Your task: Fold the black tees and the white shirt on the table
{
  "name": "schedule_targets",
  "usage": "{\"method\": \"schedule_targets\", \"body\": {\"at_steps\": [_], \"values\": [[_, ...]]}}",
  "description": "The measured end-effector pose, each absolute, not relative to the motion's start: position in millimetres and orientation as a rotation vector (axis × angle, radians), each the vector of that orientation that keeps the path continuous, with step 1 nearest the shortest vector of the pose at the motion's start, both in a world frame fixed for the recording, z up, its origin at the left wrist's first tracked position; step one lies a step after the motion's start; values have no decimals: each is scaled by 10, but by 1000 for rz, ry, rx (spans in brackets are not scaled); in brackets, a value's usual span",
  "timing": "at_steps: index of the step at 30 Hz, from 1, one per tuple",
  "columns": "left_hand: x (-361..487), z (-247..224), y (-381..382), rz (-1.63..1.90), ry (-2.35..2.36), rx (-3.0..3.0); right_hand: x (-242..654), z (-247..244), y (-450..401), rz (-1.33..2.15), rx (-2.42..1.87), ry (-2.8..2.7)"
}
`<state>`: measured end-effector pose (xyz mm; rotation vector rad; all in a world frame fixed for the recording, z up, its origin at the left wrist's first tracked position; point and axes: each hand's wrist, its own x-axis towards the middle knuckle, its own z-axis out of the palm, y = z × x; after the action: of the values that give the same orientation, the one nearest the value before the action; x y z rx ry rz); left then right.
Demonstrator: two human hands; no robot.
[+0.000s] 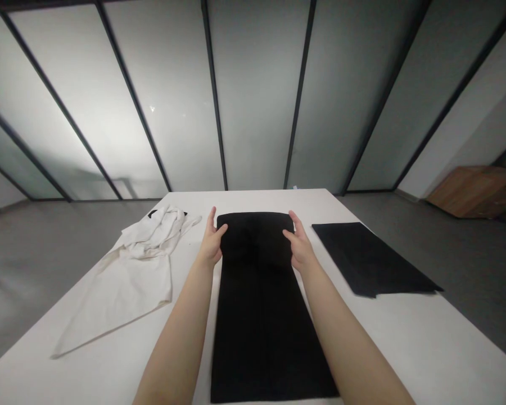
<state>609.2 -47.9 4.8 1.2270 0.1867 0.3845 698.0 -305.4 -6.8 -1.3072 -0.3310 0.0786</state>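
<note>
left hand (212, 243): pinches the left edge of black cloth (259, 320), mid-frame
right hand (300, 245): pinches the opposite edge, probably to keep it straight

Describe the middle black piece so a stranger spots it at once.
Find the white table, then its middle, between the white cloth on the left and a black sheet on the right. The long black piece runs toward the viewer there. Only it has the left hand and right hand at its far corners.
</note>
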Motion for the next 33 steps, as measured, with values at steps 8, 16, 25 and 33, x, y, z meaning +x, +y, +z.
{"method": "schedule_targets", "body": {"at_steps": [8, 16, 25, 33], "values": [[5898, 180, -389, -38, 444, 1495, 6986, 54, -3350, 653, -1417, -157], [5974, -156, -392, -104, 465, 1609, 6919, -88, -3430, 888, -1354, -141], [6095, -378, -449, 168, 507, 1473, 6933, -200, -3286, 554, -1428, -131], [6012, -360, -465, -15, 462, 1401, 6912, -251, -3302, 611, -1388, 47]]}}
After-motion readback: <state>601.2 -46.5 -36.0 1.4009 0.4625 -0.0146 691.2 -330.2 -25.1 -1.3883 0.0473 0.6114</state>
